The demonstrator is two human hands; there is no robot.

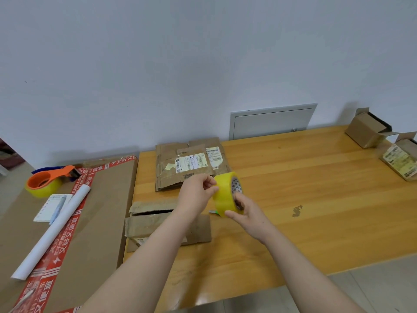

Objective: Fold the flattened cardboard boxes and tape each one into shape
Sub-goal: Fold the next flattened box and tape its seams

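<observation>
Head view: yellow tape roll (223,196) held above the table (316,177), right hand (248,215) gripping it, left hand (196,192) pinching its rim. Worn, labelled flattened boxes (168,177) lie stacked just behind.

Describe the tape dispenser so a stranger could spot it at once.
Left of the wooden table lies a big flat box with red printed tape. The dispenser sits on its far left corner, beyond the notepad. It alone has an orange frame around its yellow tape; the other yellow roll is bare.
</observation>
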